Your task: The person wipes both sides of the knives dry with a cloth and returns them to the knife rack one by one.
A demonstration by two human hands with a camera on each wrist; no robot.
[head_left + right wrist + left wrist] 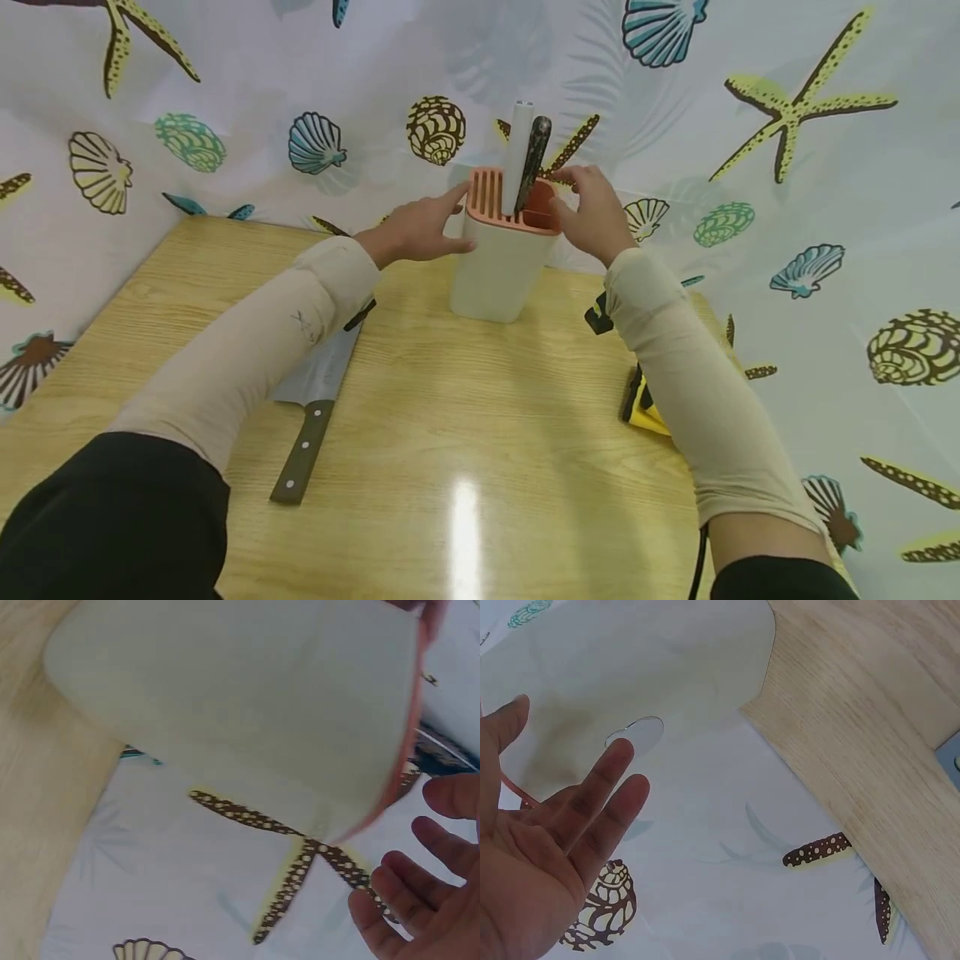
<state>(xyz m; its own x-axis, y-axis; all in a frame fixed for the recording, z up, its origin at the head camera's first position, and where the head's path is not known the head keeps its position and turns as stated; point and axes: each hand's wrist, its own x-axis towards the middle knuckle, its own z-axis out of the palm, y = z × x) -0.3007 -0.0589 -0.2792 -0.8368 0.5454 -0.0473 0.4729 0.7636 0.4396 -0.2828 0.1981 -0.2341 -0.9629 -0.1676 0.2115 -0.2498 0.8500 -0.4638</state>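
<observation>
A white knife block [495, 275] with an orange slotted top stands upright at the far side of the table. A white handle [517, 158] and a dark patterned handle [534, 162] stick up out of it. My left hand [420, 229] is at its left side, fingers loosely extended and thumb pointing toward the wall. To the right, my right hand [596, 212] reaches round the orange rim with fingers slightly bent. In the right wrist view, those fingers [409, 889] are spread beside the rim. An oval cutout [645, 735] shows in the block's wall near my left fingertips.
A cleaver [303, 450] with a riveted brown handle lies on the wooden table [420, 417], its blade partly beneath my left forearm. A yellow and black item [643, 408] lies partly behind my right forearm. A shell-patterned cloth [247, 75] hangs behind the table.
</observation>
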